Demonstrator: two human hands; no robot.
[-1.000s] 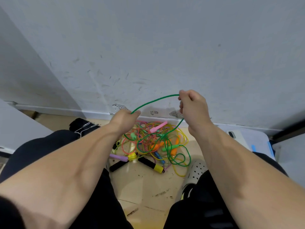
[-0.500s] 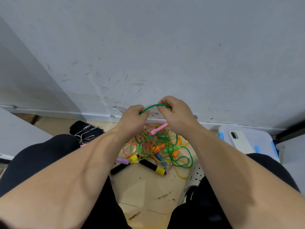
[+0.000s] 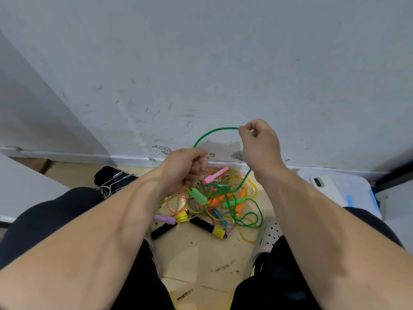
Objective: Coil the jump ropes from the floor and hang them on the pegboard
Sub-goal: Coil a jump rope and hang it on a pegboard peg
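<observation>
Holds a thin bright-green jump rope (image 3: pixel 207 134) up before the scuffed grey wall (image 3: pixel 201 63), well above the floor. Pinches it high on the right with the right hand (image 3: pixel 259 144), grip clamped on the cord between thumb and curled fingers. Clasps it lower and further left with the left hand (image 3: pixel 185 168), grip curled shut round the cord, though blurred there. Leaves a smooth arc of rope between the two hands, and a longer run dropping from under the right wrist into the tangled heap of coloured jump ropes (image 3: pixel 252 191) on the pale tiled floor (image 3: pixel 196 253) by the far skirting. Shows in that heap a pink handle (image 3: pixel 216 174) at the far side, a light-green handle (image 3: pixel 198 196) just below the left hand, a second green handle (image 3: pixel 234 202) to its right, an orange handle (image 3: pixel 242 195), and a lilac handle (image 3: pixel 165 219) at the near left. Shows nearest of all two black foam handles with yellow ends (image 3: pixel 207 225), splayed apart. Includes a white perforated clog (image 3: pixel 268 234) just right of the heap, touching a yellow loop. Takes in, far left, some bent steel wire (image 3: pixel 114 182) on a black object, and, far right, a pale phone (image 3: pixel 328 189) lying on a pale plastic lid (image 3: pixel 357 184).
</observation>
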